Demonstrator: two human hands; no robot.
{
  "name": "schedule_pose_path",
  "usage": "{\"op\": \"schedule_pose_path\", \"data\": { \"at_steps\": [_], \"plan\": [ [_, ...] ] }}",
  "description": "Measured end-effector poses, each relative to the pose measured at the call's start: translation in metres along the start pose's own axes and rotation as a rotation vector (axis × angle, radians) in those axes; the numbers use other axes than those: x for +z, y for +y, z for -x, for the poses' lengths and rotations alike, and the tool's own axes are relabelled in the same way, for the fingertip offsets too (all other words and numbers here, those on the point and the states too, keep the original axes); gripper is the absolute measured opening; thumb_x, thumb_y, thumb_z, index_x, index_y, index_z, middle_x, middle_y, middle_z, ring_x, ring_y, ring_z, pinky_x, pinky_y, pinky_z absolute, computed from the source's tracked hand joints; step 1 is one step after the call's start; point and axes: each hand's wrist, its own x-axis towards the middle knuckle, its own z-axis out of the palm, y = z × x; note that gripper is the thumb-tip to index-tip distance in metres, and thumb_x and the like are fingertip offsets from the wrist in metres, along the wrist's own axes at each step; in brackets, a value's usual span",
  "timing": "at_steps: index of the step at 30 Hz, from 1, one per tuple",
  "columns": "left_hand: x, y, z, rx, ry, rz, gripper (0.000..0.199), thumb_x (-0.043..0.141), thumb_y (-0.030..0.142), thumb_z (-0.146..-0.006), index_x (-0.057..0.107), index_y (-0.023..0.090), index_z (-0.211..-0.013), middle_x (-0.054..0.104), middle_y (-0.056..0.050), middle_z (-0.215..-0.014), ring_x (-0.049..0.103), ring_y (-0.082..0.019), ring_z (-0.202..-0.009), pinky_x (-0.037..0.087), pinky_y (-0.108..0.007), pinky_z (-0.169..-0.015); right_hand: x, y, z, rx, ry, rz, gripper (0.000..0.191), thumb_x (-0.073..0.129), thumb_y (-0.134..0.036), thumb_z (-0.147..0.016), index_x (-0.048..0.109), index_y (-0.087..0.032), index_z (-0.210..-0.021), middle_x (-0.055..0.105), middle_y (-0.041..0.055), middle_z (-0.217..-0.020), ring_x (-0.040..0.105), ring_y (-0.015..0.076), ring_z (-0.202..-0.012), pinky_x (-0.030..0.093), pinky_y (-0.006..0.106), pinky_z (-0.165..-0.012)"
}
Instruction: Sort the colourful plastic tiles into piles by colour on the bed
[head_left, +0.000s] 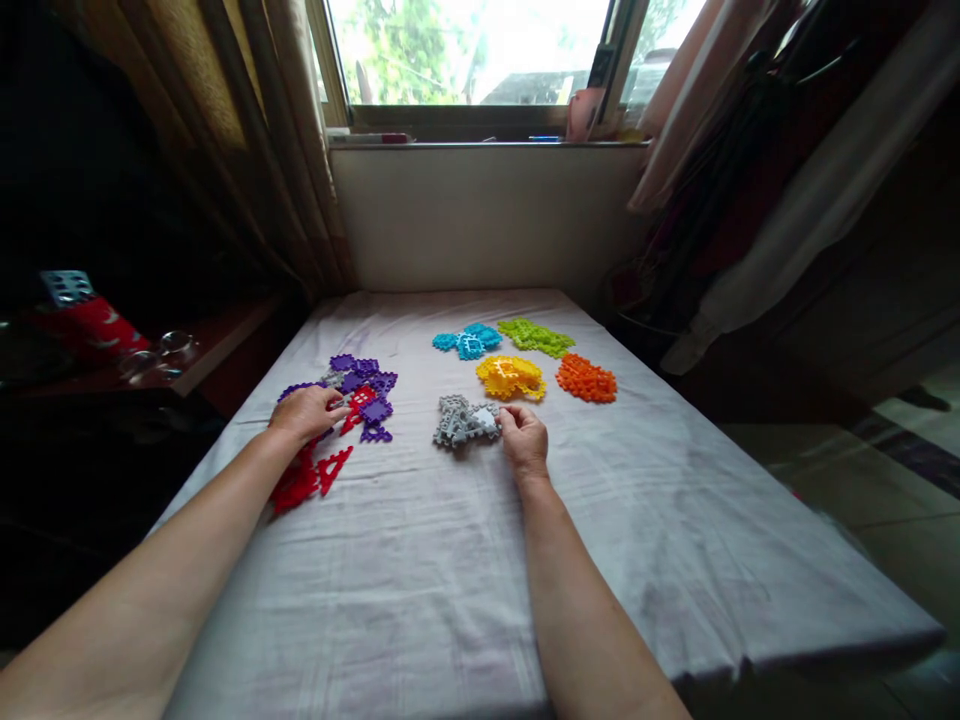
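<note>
My left hand (306, 414) is over a mixed pile at the left, its fingertips pinched together; what lies between them is too small to make out. Around it are purple interlocking plastic pieces (376, 411) and red ones (296, 485), with a red triangular frame piece (334, 470) beside them. A bit of grey (333, 379) shows among the purple. My right hand (526, 442) pinches a light grey interlocking piece (487, 418) by its edge, at the right side of the grey heap (454, 424).
Beyond the grey heap lie yellow (511, 377), blue (470, 342), green (535, 337) and orange (586, 378) piles of pieces. A pale cloth (420, 600) covers the table. The window wall (487, 215) stands behind, with curtains (277, 150) at left and hanging clothes (757, 230) at right.
</note>
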Motion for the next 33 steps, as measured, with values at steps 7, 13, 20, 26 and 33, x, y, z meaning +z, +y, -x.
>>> {"op": "schedule_pose_path", "data": {
  "at_steps": [7,13,20,26,33],
  "plan": [
    [0.004,-0.007,0.004,-0.043,0.009,-0.102,0.045,0.057,0.058,-0.077,0.075,0.033,-0.110,0.072,-0.010,-0.117,0.064,-0.032,-0.108,0.050,-0.038,-0.087,-0.002,0.004,0.001,-0.013,-0.035,-0.010,0.034,0.058,-0.050,-0.072,0.072,-0.021,-0.081,0.075,0.0035,-0.072,0.067,0.0200,-0.068,0.053,0.030,-0.067],
    [-0.003,0.000,0.004,-0.058,-0.021,-0.117,0.048,0.059,0.057,-0.076,0.074,0.028,-0.112,0.071,-0.013,-0.120,0.063,-0.035,-0.113,0.048,-0.039,-0.091,-0.002,0.003,0.001,-0.004,-0.029,0.005,0.038,0.056,-0.054,-0.069,0.072,-0.021,-0.080,0.074,0.0041,-0.071,0.066,0.0208,-0.067,0.051,0.031,-0.065],
    [-0.006,0.014,0.003,0.033,0.077,0.046,0.043,0.054,0.051,-0.085,0.068,0.026,-0.118,0.071,-0.007,-0.124,0.063,-0.028,-0.117,0.044,-0.038,-0.098,0.000,0.004,0.000,-0.012,-0.009,0.026,0.034,0.058,-0.050,-0.071,0.072,-0.021,-0.080,0.075,0.0036,-0.072,0.068,0.0209,-0.069,0.052,0.031,-0.070],
    [-0.003,0.032,0.001,0.019,0.044,0.177,0.035,0.055,0.043,-0.087,0.069,0.029,-0.115,0.075,-0.002,-0.113,0.069,-0.023,-0.101,0.048,-0.031,-0.087,0.001,0.005,0.001,-0.014,-0.006,0.001,0.035,0.058,-0.052,-0.071,0.072,-0.022,-0.080,0.075,0.0035,-0.071,0.069,0.0212,-0.069,0.052,0.031,-0.069],
    [0.005,0.039,0.004,0.043,0.035,0.164,0.038,0.060,0.049,-0.084,0.072,0.031,-0.116,0.076,-0.003,-0.115,0.068,-0.025,-0.106,0.048,-0.032,-0.087,0.001,0.005,0.000,-0.023,-0.012,0.017,0.032,0.058,-0.051,-0.072,0.072,-0.022,-0.079,0.076,0.0024,-0.071,0.068,0.0201,-0.068,0.052,0.030,-0.068]
  ]
}}
